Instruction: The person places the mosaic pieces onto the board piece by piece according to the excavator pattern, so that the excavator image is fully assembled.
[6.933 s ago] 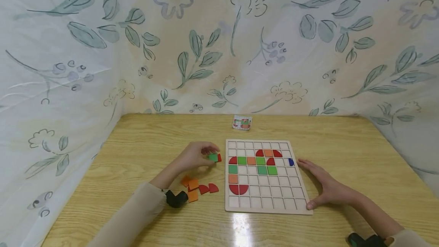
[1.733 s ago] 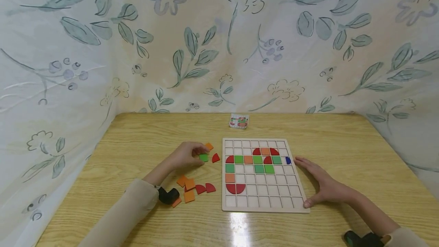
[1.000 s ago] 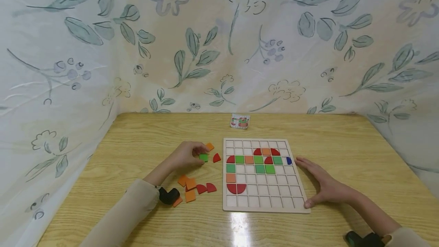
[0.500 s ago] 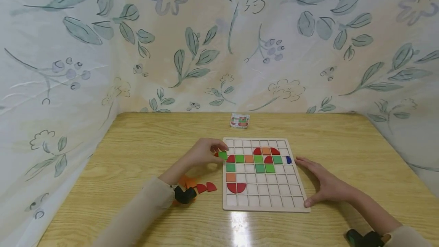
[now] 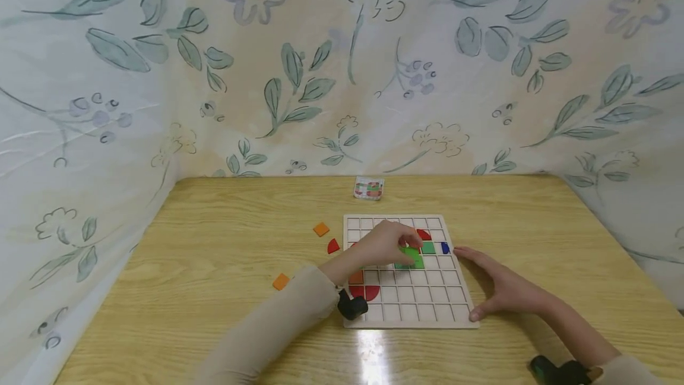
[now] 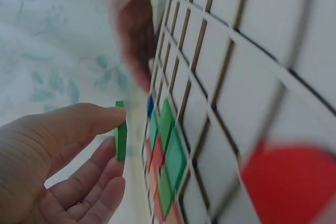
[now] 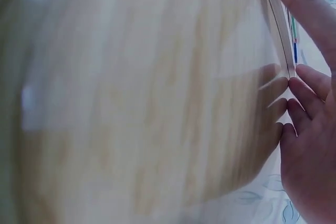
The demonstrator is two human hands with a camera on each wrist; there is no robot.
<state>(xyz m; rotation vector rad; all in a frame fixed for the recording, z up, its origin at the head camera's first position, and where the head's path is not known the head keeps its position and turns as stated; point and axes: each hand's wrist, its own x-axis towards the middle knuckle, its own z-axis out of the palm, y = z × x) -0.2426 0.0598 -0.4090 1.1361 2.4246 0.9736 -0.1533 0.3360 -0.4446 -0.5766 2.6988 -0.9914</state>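
Note:
My left hand [image 5: 382, 243] is over the white gridded board [image 5: 411, 314]. Between thumb and fingertips it pinches a green square tile [image 6: 121, 132], held apart from the board in the left wrist view. Red quarter-circles [image 5: 372, 293], orange squares and green squares such as the bluish-green tile [image 5: 428, 248] lie in the grid cells; my hand and forearm cover part of them. A blue piece [image 5: 445, 248] lies near the right edge. My right hand [image 5: 504, 290] rests against that edge, thumb near the front corner and fingers extended; nothing is in its grasp.
Left of the board lie an orange tile [image 5: 321, 229], a red quarter-circle [image 5: 333, 246] and another orange tile [image 5: 281, 281]. My left sleeve [image 5: 278, 325] hides the rest of the loose pile. Behind the board is a small patterned card [image 5: 369, 188] on the wooden table [image 5: 214, 230].
A bluish-green tile came to lie left of the blue piece. Afterwards my left hand took a green tile from the table and carried it right, over the board. My right hand stays put.

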